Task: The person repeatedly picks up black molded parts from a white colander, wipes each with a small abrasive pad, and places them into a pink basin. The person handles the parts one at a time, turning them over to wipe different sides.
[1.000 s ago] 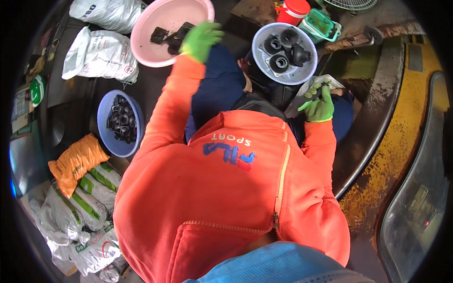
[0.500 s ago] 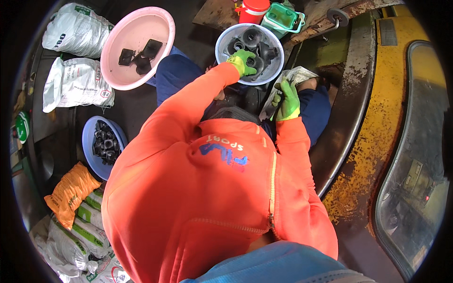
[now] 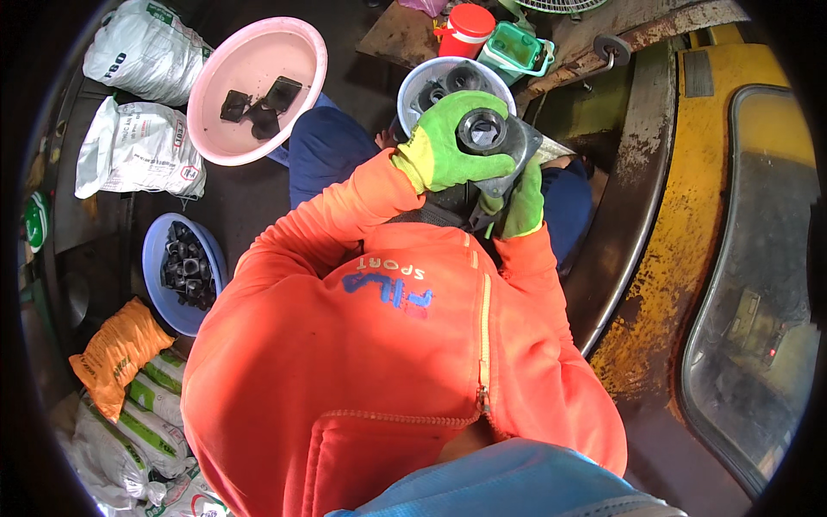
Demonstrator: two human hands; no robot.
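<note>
Green-gloved, our left hand [image 3: 444, 146] grips a grey metal flanged fitting [image 3: 498, 142] held up before the far grey basin [image 3: 412, 86]; our right hand [image 3: 519, 202] clasps its underside, fingers closed.

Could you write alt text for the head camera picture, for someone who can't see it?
A person in an orange jacket holds a dark metal ring part in both green-gloved hands, left hand and right hand. Around them sit a pink basin, a blue basin and a grey basin of dark parts.
</note>
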